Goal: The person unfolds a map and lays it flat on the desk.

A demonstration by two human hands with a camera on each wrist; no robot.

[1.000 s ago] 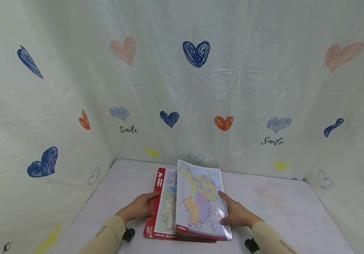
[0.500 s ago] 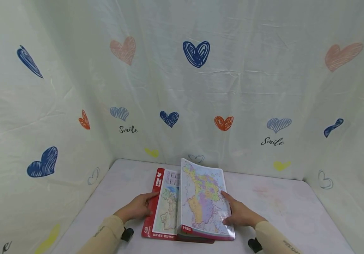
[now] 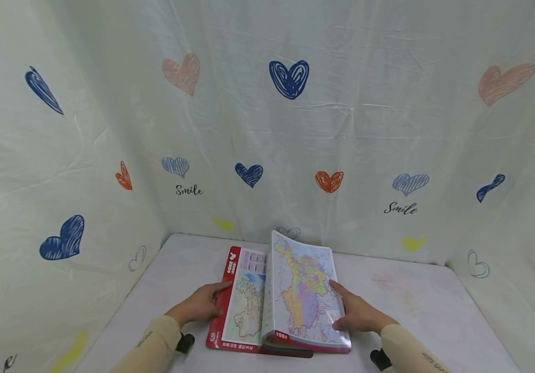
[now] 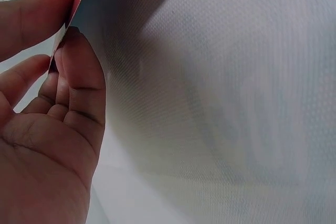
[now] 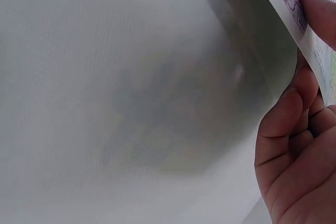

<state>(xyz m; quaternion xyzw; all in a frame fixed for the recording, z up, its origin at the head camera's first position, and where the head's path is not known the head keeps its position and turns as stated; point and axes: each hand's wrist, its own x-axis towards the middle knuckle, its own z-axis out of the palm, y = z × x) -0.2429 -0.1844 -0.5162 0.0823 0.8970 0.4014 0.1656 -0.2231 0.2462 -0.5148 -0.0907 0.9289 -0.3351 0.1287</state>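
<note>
A red-bordered map sheet (image 3: pixel 246 316) lies on the left, partly covered by a second, glossy map sheet (image 3: pixel 301 292) with pastel regions. The upper sheet's left side is raised and curves away from the lower one; whether they are joined cannot be told. My left hand (image 3: pixel 199 304) pinches the red border's left edge. In the left wrist view, the thumb is on the printed face and curled fingers (image 4: pixel 79 72) are behind. On the right, my right hand (image 3: pixel 363 313) pinches the upper map's right edge, thumb on top, bent fingers (image 5: pixel 281 124) underneath.
Both maps are on a white-covered table (image 3: pixel 417 300). A pale curtain (image 3: pixel 365 119) printed with hearts and "Smile" surrounds its back and sides. Dark wrist-worn pieces (image 3: pixel 185 343) show at the cuffs.
The upper map has slid to the right with my right hand, uncovering more of the red-bordered map. My left hand and the lower map have shifted slightly left.
</note>
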